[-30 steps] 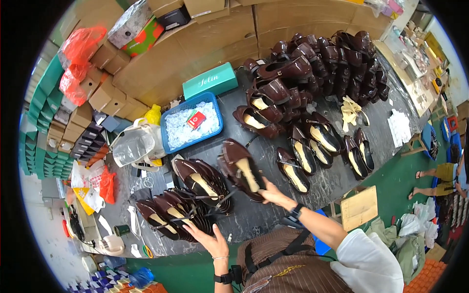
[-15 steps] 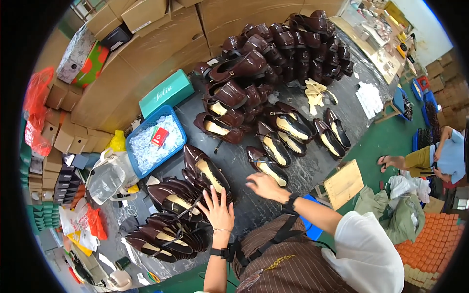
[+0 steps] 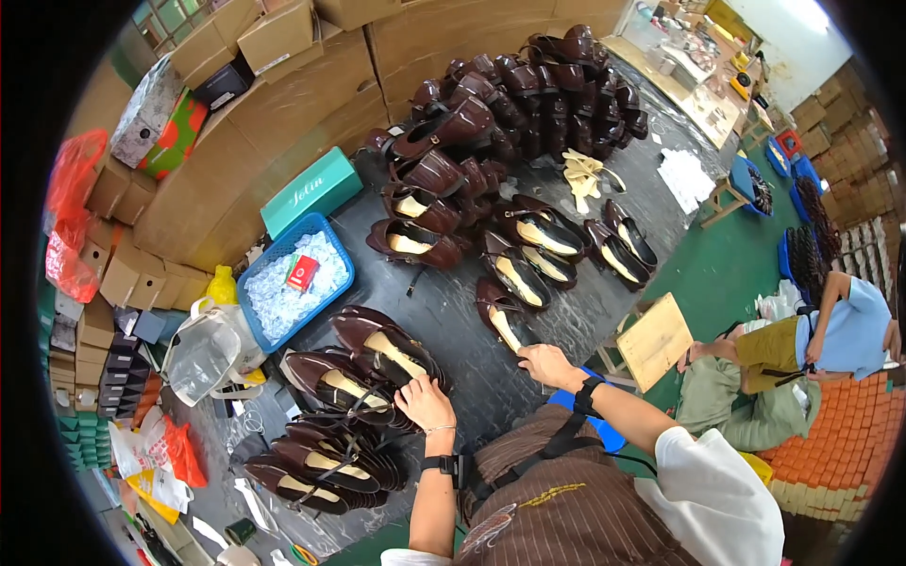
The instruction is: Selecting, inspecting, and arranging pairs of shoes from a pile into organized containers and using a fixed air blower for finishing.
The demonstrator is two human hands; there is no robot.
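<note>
A dark tabletop [image 3: 453,330] with pale, marble-like veining and a smooth sheen ran around a blue plastic basket [image 3: 312,315]. To the right of the basket and nearer the person lay a burgundy shoe [image 3: 493,300], glossy as patent leather, its toe tapered and its insole smooth and beige. The right hand [image 3: 549,365] was partly closed at its heel, fingers bent against it; I cannot tell whether they gripped or only touched. Just on the person's side of the basket, a similar glossy shoe [image 3: 363,330] topped a tight row, and the left hand [image 3: 427,404] rested at its heel with loosely curled fingers, their hold impossible to judge. Further toward the person from the basket, more shoes [image 3: 321,462] stood packed together, thin straps crossing their openings. Crumpled, translucent plastic [image 3: 274,292] filled the basket, a small red packet [image 3: 302,272] on top. A see-through bag [image 3: 203,354] slumped to its left; a smooth teal box [image 3: 311,193] sat just behind it. Well to its right rose a rounded, shiny heap of shoes [image 3: 528,94], and behind it stood creased brown cardboard [image 3: 274,123].
</note>
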